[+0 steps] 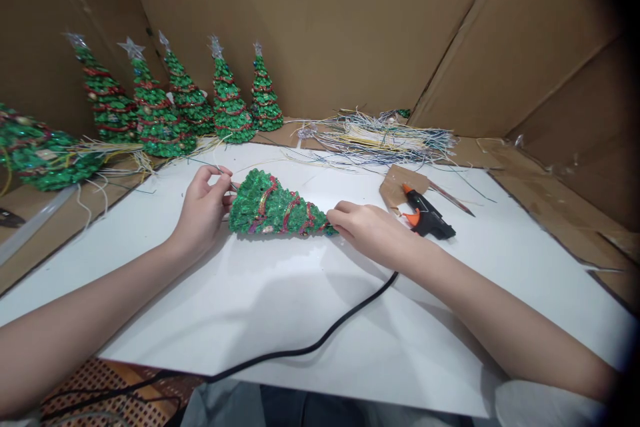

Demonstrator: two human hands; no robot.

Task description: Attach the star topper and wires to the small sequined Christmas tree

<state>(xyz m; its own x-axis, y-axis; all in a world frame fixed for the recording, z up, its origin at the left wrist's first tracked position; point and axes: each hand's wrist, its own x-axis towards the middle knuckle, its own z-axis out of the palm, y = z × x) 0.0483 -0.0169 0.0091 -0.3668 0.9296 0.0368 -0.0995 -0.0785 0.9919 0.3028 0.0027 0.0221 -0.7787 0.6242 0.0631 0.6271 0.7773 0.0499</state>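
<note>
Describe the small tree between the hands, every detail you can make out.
The small tree is a green, glittery cone of bumpy, plastic-looking foliage, crossed by red and gold bands, with small ornaments along its near edge. It lies sideways over the white tabletop, its wide base toward the left hand, whose fingers are at that end. The right hand pinches the narrow tip, hiding its very end.

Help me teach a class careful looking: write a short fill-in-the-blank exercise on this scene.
Between the left hand and the right hand is a decorated tree coloured mainly ____.
The glue gun is black, but its nozzle is ____.
The tabletop is ____.
Missing words: green; orange; white.
</note>
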